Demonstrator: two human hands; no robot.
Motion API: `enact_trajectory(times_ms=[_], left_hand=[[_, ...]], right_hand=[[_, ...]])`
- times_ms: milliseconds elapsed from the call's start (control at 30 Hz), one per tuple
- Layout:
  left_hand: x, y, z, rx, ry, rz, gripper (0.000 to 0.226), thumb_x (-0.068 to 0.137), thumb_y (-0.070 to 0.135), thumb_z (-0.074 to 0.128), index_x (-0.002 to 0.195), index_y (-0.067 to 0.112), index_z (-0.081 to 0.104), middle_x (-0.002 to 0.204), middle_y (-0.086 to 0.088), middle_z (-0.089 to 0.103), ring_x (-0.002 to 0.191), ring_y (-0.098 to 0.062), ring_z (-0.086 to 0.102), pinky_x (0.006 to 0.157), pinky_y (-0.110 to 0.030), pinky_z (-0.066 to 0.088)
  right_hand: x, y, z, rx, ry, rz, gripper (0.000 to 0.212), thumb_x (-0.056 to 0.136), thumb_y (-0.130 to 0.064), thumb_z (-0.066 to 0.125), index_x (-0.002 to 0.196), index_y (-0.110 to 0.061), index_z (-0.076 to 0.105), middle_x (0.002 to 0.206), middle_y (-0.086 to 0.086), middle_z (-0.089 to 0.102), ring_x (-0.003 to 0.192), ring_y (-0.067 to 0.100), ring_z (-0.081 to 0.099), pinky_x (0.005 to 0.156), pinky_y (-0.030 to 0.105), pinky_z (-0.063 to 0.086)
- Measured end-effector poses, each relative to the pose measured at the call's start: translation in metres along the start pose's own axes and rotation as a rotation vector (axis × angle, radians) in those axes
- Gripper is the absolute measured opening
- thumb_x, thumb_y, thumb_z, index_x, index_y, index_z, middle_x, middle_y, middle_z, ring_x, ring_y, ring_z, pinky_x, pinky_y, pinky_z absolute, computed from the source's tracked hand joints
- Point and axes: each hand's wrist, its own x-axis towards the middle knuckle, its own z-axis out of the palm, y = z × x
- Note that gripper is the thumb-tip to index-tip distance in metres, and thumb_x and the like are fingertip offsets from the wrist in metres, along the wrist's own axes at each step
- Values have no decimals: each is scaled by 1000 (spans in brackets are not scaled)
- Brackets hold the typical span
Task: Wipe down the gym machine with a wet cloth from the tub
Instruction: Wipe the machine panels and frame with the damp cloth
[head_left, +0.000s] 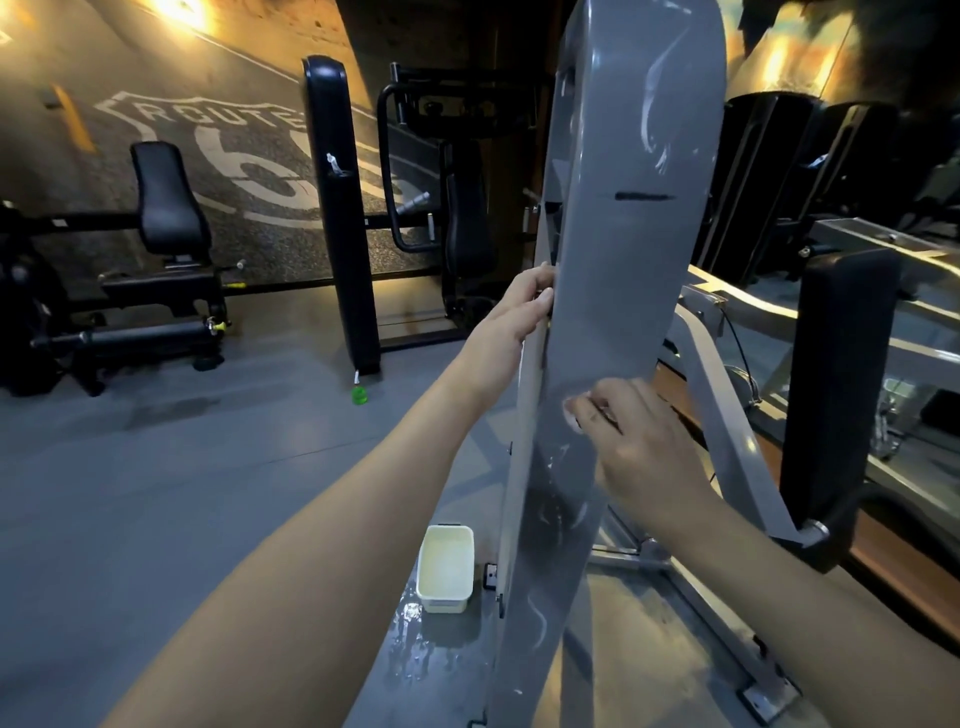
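Centre-right of the frame, my right hand (639, 441) was bunched on a small pale cloth (571, 410) and pressing it to the face of the grey panel (623, 234), the tall shroud of the gym machine. Only a scrap of cloth showed past the knuckles. My left hand (519, 306) sat higher at mid-frame, fingers hooked round the panel's left edge, bracing it. I judged the step as wiping in progress at mid-height. Wet streaks showed near the panel top and low down near its foot, so much of the face looked covered. The next move likely called for a firm stroke along the panel with the brace held, then a return to the tub (445, 569) to re-wet. The tub, cream and rectangular, stood on the floor (182, 467) at lower centre, just left of the panel base. I couldn't tell how much water was in it. A puddle (415, 639) lay just below it, so I judged a slip risk there. The floor was smooth grey, glossy where wet. The room was a dim gym with warm lamps. At upper left was a Route 66 mural (223, 140) with a seat (169, 202) in front of it. A black padded upright (340, 208) stood at upper centre, with a small green bottle (359, 395) at its foot. A black pad (836, 384) was at right.
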Motion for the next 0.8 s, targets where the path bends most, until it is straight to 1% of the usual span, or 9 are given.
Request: enact_trajectory(times_ms=[67, 200, 300, 367, 433, 533, 600, 667, 800], left_hand=[[-1, 0, 2, -4, 15, -4, 38, 111, 22, 34, 146, 11, 46, 149, -2, 52, 134, -10, 49, 95, -11, 42], [-3, 4, 3, -22, 18, -29, 38, 111, 22, 35, 145, 10, 46, 143, -2, 56, 120, -4, 56, 89, -11, 43], [-4, 11, 1, -22, 14, -63, 34, 111, 24, 37, 141, 17, 52, 134, 2, 62, 109, -4, 59, 89, -21, 47], [-3, 14, -3, -9, -3, -64, 33, 110, 23, 38, 139, 20, 55, 136, -1, 63, 114, -10, 61, 93, -26, 49], [-4, 15, -6, -1, -10, -51, 35, 110, 20, 40, 141, 20, 56, 139, -1, 62, 123, -12, 60, 98, -26, 50], [-13, 7, -9, 37, 78, -25, 39, 106, 12, 45, 144, 19, 54, 147, 7, 55, 134, -3, 51, 109, -26, 45], [-27, -7, -10, 14, 190, -79, 39, 103, 8, 49, 138, 22, 56, 134, 10, 62, 123, 5, 57, 98, -21, 49], [-43, -26, -12, -4, 300, -142, 36, 95, 13, 54, 127, 28, 59, 121, 8, 67, 114, -5, 64, 93, -27, 52], [-74, -60, -12, -38, 367, -312, 31, 97, 1, 44, 114, 21, 61, 99, 1, 72, 93, -16, 66, 86, -35, 51]], right_hand=[[8, -14, 6, 23, -1, 10, 33, 84, 4, 42, 105, 0, 68, 94, 14, 54, 84, 29, 45, 66, 32, 28], [5, -9, 1, 15, -16, -53, 35, 87, 2, 41, 109, -3, 68, 97, 12, 55, 86, 29, 48, 65, 35, 36], [19, 0, -16, -20, 20, -46, 29, 86, 7, 53, 108, -5, 68, 96, 11, 56, 86, 28, 48, 65, 31, 28], [40, -2, -22, -17, 143, 34, 26, 89, 8, 56, 109, -3, 69, 98, 12, 59, 89, 28, 47, 67, 29, 29], [49, -7, -17, 14, 242, 59, 30, 95, 8, 45, 110, 0, 70, 101, 14, 61, 89, 29, 48, 72, 34, 40], [17, -11, 9, 8, 149, -73, 32, 102, 2, 38, 109, 0, 69, 98, 12, 61, 82, 30, 53, 68, 39, 42], [-9, -10, 17, -54, 6, -183, 29, 101, -3, 41, 107, -4, 69, 95, 10, 61, 81, 30, 57, 69, 38, 38], [-6, -6, 9, -64, -30, -222, 29, 94, -3, 42, 104, -7, 69, 93, 8, 60, 82, 30, 57, 68, 37, 37], [35, -5, -10, -55, 152, -42, 39, 82, 11, 54, 114, -6, 70, 97, 11, 60, 87, 29, 48, 67, 36, 34]])
